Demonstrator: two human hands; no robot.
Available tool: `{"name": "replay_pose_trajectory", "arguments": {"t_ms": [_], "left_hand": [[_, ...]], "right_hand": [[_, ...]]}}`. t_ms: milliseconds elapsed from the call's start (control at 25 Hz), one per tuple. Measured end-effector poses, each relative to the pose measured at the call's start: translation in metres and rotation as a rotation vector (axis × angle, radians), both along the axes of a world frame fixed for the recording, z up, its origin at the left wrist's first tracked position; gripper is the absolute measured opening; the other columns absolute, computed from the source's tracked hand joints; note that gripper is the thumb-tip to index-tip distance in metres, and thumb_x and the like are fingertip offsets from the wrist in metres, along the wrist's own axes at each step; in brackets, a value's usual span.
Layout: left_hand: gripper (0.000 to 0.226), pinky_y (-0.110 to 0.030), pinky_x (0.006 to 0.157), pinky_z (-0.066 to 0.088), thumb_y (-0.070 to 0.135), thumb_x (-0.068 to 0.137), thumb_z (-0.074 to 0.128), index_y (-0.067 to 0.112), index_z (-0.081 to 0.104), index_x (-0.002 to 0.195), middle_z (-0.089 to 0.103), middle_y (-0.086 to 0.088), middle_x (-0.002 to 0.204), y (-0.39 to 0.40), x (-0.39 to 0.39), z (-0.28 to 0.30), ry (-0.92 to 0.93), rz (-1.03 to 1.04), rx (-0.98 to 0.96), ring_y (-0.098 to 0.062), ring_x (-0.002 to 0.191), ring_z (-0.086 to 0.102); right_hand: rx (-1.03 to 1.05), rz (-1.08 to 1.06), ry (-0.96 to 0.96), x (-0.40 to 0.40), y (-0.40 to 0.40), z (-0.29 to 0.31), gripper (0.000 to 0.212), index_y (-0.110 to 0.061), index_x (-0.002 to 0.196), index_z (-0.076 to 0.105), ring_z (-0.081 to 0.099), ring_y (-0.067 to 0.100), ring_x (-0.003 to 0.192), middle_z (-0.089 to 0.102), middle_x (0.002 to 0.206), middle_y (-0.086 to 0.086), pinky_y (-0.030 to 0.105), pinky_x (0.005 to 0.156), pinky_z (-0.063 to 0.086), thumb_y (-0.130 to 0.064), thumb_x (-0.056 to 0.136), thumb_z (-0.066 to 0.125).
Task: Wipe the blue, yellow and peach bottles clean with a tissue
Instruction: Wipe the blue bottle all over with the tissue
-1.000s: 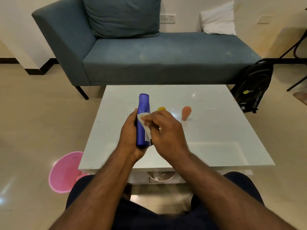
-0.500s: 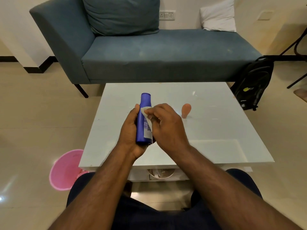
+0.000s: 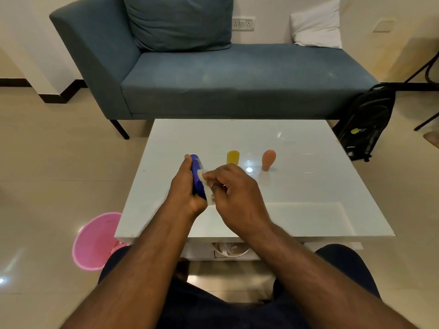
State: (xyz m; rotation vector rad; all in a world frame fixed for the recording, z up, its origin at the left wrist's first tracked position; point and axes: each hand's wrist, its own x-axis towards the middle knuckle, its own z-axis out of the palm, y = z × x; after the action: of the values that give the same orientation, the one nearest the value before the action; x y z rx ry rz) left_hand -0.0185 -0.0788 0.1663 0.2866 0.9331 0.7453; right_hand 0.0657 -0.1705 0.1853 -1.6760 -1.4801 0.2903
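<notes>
My left hand (image 3: pixel 184 186) grips the blue bottle (image 3: pixel 197 174) above the white table (image 3: pixel 308 186), the bottle tilted with its top away from me. My right hand (image 3: pixel 234 188) pinches a white tissue (image 3: pixel 207 189) and presses it against the bottle's right side. Behind my right hand the yellow bottle (image 3: pixel 233 157) stands on the table, its lower part hidden. The peach bottle (image 3: pixel 268 159) stands upside down to its right, apart from both hands.
A blue sofa (image 3: pixel 237 79) with a blue cushion and a white pillow (image 3: pixel 317 26) stands behind the table. A pink bucket (image 3: pixel 95 241) sits on the floor at the table's near left corner. A black backpack (image 3: pixel 367 122) leans by the sofa's right end.
The blue bottle has tipped further away from me and sits lower in my left hand. My right hand with the tissue has slid down its side, uncovering the yellow bottle behind.
</notes>
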Motion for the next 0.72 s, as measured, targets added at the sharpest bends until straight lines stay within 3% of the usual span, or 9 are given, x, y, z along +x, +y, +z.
{"name": "replay_pose_trajectory", "arguments": {"t_ms": [120, 320, 400, 520, 640, 720], "left_hand": [[0.044, -0.035, 0.049, 0.059, 0.050, 0.092, 0.065, 0.009, 0.061, 0.106, 0.067, -0.011, 0.060, 0.002, 0.000, 0.004, -0.028, 0.024, -0.040, -0.023, 0.051, 0.070], [0.038, -0.040, 0.060, 0.063, 0.041, 0.097, 0.063, 0.007, 0.061, 0.113, 0.075, -0.016, 0.070, -0.003, 0.003, 0.014, -0.090, 0.004, -0.023, -0.028, 0.060, 0.075], [0.042, -0.041, 0.051, 0.061, 0.038, 0.094, 0.068, 0.005, 0.061, 0.119, 0.074, -0.016, 0.078, 0.001, 0.003, 0.012, -0.120, 0.035, -0.080, -0.030, 0.066, 0.073], [0.037, -0.034, 0.043, 0.056, 0.036, 0.090, 0.073, 0.007, 0.061, 0.111, 0.067, -0.015, 0.083, 0.005, 0.004, 0.004, -0.075, 0.089, -0.110, -0.027, 0.068, 0.067], [0.041, -0.038, 0.048, 0.060, 0.033, 0.092, 0.071, 0.007, 0.062, 0.121, 0.072, -0.016, 0.092, 0.001, 0.007, -0.001, -0.097, 0.089, -0.106, -0.028, 0.073, 0.070], [0.038, -0.040, 0.053, 0.062, 0.034, 0.093, 0.070, 0.008, 0.064, 0.119, 0.075, -0.015, 0.091, 0.001, 0.007, -0.002, -0.094, 0.080, -0.079, -0.029, 0.078, 0.072]], "right_hand": [[0.090, 0.019, -0.054, -0.004, -0.005, -0.006, 0.019, -0.010, 0.107, 0.069, 0.056, 0.009, 0.089, 0.060, 0.100, 0.000, 0.014, 0.078, 0.048, -0.008, 0.089, 0.061], [0.142, -0.050, -0.107, -0.002, 0.012, 0.002, 0.021, -0.008, 0.110, 0.068, 0.058, 0.014, 0.093, 0.063, 0.104, 0.005, 0.019, 0.082, 0.050, -0.011, 0.090, 0.062], [0.150, -0.049, -0.078, -0.002, 0.008, -0.004, 0.021, -0.007, 0.109, 0.068, 0.057, 0.013, 0.091, 0.061, 0.102, 0.004, 0.017, 0.078, 0.050, -0.010, 0.090, 0.062], [0.151, -0.023, -0.026, -0.004, -0.004, -0.017, 0.018, -0.008, 0.107, 0.068, 0.054, 0.008, 0.088, 0.057, 0.100, 0.001, 0.011, 0.074, 0.048, -0.009, 0.090, 0.063], [0.143, -0.073, -0.002, 0.003, 0.008, -0.011, 0.017, -0.009, 0.105, 0.070, 0.055, 0.006, 0.089, 0.061, 0.101, 0.001, 0.006, 0.078, 0.045, -0.009, 0.089, 0.063], [0.141, -0.091, -0.024, 0.006, 0.014, -0.007, 0.017, -0.009, 0.105, 0.069, 0.057, 0.008, 0.090, 0.062, 0.101, 0.002, 0.005, 0.079, 0.044, -0.011, 0.090, 0.062]]}}
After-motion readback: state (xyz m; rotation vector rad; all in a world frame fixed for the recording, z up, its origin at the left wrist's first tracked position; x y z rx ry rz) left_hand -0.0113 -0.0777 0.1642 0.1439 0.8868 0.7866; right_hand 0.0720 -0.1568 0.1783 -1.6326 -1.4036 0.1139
